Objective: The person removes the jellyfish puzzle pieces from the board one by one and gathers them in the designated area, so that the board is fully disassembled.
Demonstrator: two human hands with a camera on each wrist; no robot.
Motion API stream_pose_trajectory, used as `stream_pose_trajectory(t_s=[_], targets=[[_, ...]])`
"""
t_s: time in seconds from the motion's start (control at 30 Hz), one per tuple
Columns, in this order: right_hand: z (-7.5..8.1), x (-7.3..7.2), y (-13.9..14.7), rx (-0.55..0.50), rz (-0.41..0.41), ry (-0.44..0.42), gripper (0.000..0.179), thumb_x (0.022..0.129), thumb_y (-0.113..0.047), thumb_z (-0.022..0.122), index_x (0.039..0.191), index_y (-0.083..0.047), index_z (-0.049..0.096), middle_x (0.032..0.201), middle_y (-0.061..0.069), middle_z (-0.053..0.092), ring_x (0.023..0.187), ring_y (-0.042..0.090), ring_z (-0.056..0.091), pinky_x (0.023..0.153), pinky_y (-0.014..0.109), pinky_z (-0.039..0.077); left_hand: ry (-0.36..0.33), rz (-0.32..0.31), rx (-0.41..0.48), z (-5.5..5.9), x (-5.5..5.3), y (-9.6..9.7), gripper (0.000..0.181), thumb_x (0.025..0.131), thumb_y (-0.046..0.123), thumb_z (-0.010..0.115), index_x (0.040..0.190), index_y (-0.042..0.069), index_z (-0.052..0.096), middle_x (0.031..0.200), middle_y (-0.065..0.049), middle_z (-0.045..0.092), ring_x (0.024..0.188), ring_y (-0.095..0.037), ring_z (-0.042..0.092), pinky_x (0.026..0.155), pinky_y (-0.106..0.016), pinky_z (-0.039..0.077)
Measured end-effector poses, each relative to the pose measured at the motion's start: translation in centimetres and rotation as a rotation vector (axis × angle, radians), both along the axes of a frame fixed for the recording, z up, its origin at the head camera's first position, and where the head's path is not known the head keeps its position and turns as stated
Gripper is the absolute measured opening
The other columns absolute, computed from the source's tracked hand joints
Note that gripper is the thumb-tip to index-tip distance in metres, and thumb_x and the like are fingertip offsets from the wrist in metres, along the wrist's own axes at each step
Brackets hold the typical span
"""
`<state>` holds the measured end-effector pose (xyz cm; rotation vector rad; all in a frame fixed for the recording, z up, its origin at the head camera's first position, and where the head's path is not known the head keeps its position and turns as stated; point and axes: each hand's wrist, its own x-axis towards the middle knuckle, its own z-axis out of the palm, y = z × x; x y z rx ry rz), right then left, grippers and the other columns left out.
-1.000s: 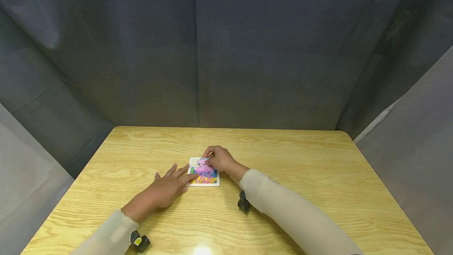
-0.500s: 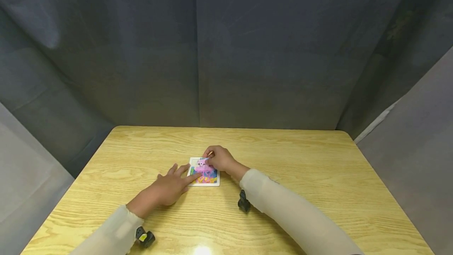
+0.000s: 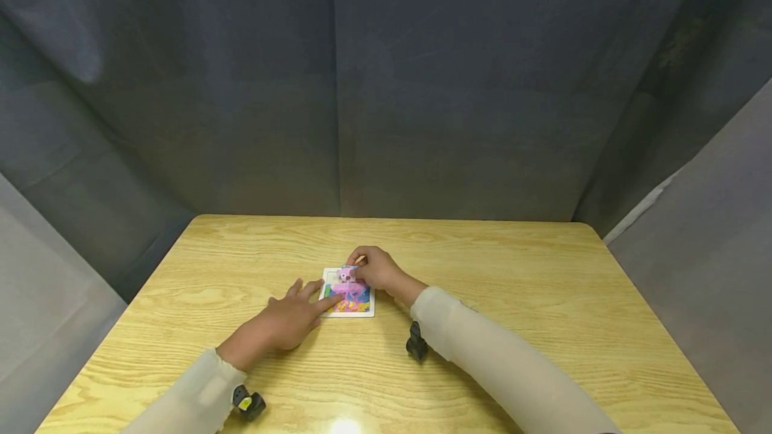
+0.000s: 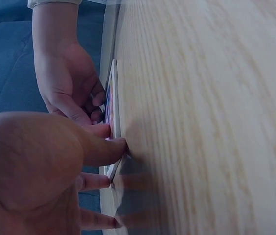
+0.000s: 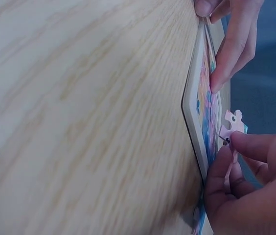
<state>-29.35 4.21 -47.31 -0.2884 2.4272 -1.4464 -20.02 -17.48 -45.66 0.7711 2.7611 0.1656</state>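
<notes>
- Above the far part of a square, white-rimmed jigsaw board [image 3: 350, 315], printed in pink, blue and yellow, the person's right hand [image 3: 378, 272] pinches a small pink jigsaw piece [image 5: 236, 125] marked with dark eye spots.
- What matters most, as I judge it: the board lies beneath that grip and toward the wearer, and the piece is tilted against the board's face. I cannot tell whether its lower corner touches.
- I read no clear long axis on the piece; a knob and a notch show clear of the fingertips.
- Nearer to the piece is the right hand, holding it. The person's left hand [image 3: 289, 323] lies at the board's left side, fingers outstretched and gripping nothing, one fingertip on the picture.
- My head view alone clearly shows a pale patch [image 3: 332, 277] in the board's far-left corner, just beside the piece.
- The right wrist view gives me the tilt; the left wrist view gives me the left thumb [image 4: 106, 151] by the near rim, but I cannot make out the piece there.
</notes>
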Motion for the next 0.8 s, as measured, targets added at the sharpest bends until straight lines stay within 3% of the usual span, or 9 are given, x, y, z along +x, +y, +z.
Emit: stream_pose_trajectory(t_s=[0.5, 0.8], targets=[[0.7, 0.0, 1.3, 0.0, 0.005, 0.01, 0.007, 0.097, -0.004, 0.071, 0.104, -0.006, 0.07, 0.092, 0.008, 0.065, 0.08, 0.025, 0.062, 0.059, 0.024, 0.048, -0.003, 0.009, -0.008, 0.2, 0.0, 0.1, 0.055, 0.109, 0.024, 0.053, 0.161, 0.033, 0.037, 0.167, -0.019, 0.025, 0.147, -0.061, 0.025, 0.086, -0.087, 0.038], [0.3, -0.2, 2.9, -0.005, 0.002, 0.015, 0.005, 0.099, -0.005, 0.068, 0.103, -0.006, 0.07, 0.089, 0.008, 0.065, 0.079, 0.021, 0.061, 0.061, 0.025, 0.048, -0.005, 0.003, -0.021, 0.1, -0.1, 0.1, 0.054, 0.11, 0.026, 0.052, 0.161, 0.033, 0.036, 0.168, -0.018, 0.023, 0.147, -0.061, 0.024, 0.086, -0.087, 0.038]])
